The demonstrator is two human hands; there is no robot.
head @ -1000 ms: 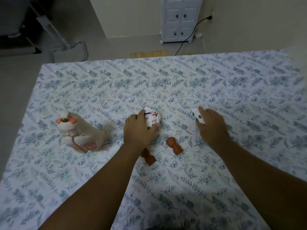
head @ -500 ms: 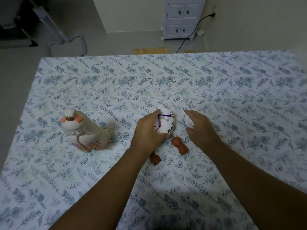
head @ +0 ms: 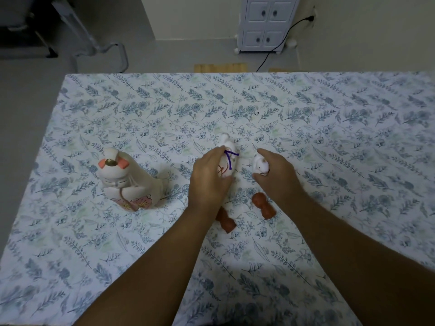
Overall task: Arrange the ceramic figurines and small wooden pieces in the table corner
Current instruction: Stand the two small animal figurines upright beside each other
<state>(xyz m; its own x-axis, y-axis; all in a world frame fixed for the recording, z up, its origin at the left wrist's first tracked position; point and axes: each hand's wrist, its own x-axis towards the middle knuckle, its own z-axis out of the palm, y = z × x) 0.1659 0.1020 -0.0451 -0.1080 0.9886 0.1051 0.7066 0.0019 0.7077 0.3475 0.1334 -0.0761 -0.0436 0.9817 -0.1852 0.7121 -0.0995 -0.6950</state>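
My left hand [head: 208, 178] grips a white ceramic figurine with a purple cord [head: 227, 158], held upright at the table's middle. Beside it, my right hand [head: 279, 176] holds a smaller white ceramic figurine [head: 260, 165] close to the first one. Two reddish-brown wooden pieces lie on the cloth just below the hands: one [head: 264, 205] in plain sight, the other [head: 226, 221] partly hidden under my left wrist. A large cream ceramic doll with pink ears and a flower pattern [head: 128, 181] stands at the left.
The table [head: 329, 114] carries a white cloth with blue leaf print; its left edge and far edge drop to a grey floor. Beyond stand a white small cabinet [head: 267, 22] with a black cable, a wooden board [head: 221, 67], and a metal chair frame [head: 98, 41].
Both hands moved toward each other; the right hand carried the small figurine leftward next to the corded one. The left hand turned its figurine more upright.
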